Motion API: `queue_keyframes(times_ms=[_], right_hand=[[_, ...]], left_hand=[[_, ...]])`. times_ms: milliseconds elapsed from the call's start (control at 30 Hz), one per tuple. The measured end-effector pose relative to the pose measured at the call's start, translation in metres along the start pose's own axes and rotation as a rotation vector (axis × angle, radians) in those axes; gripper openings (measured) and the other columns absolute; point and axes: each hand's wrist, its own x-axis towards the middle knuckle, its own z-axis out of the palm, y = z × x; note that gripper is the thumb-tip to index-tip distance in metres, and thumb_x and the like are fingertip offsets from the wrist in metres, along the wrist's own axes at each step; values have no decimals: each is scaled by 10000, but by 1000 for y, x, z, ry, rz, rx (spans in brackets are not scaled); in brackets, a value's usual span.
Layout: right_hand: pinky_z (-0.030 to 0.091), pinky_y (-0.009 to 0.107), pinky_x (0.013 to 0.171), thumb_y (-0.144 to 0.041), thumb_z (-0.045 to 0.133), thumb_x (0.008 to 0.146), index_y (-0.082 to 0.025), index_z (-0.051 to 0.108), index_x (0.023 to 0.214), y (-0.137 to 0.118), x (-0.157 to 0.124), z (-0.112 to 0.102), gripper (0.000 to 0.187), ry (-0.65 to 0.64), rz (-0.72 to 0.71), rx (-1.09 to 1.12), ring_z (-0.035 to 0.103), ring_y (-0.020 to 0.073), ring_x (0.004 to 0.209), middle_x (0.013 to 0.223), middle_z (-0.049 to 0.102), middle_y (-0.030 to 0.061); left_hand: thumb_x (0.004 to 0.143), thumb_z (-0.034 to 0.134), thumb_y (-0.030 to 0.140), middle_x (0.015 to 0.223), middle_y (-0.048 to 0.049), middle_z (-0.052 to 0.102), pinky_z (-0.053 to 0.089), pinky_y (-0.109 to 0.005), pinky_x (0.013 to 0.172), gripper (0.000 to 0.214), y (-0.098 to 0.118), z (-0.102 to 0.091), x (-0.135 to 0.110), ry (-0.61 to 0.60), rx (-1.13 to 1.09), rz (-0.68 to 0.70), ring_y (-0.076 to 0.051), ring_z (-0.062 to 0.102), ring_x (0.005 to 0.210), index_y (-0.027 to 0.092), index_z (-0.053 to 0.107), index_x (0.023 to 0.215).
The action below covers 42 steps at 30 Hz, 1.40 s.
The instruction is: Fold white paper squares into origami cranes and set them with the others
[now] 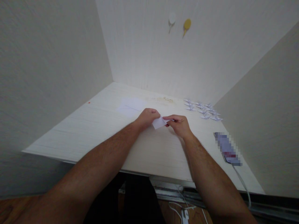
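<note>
Pinching a small folded piece of white paper (pixel 159 124) near the frame's centre, the left hand (pixel 147 117) holds its upper left edge and the right hand (pixel 180 125) its right end, its longer axis running crosswise between them.

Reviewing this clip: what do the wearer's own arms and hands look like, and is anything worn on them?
The left hand and right hand are ungloved. The left forearm and right forearm are bare, with no sleeve, watch or bracelet showing. Any small ring is too hard to make out. Dark clothing covers the legs below.
</note>
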Motion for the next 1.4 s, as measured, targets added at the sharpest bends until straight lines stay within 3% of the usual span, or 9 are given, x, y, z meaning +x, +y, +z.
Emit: queue_keyframes(times_ms=[600,933,1133,1267,1400], right_hand=[[550,300,695,-188,659,692,-251,770,839,-3,-2,-3,195,-12,-143,-77,659,147,767,851,724,27],[536,299,719,-169,670,708,-262,769,864,1,-1,-3,207,-49,-181,-101,660,144,800,886,724,28],[528,298,726,-193,675,698,-262,771,846,0,-2,-4,189,-57,-178,-129,651,147,809,882,720,28],[538,290,680,-244,714,661,-236,768,880,-4,-1,-3,226,-74,-77,-33,638,146,758,871,716,33],[550,289,577,-370,691,702,-186,735,945,-10,-1,-1,308,16,130,81,618,139,627,722,695,14]], left_hand=[[627,635,252,528,16,529,310,-224,467,112,3,2,-3,-49,-146,-5,-90,454,480,146,609,601],[646,655,274,555,7,566,345,-230,473,124,-10,1,3,-3,-41,37,-108,497,502,153,636,626],[664,622,277,565,8,566,337,-210,468,139,-4,0,0,-3,81,56,-95,484,510,143,645,640],[675,600,278,547,15,551,324,-198,462,160,4,-1,-3,16,207,90,-87,460,507,131,647,635],[684,593,281,550,12,570,340,-196,459,164,6,1,-5,2,247,118,-89,473,499,129,645,649]])
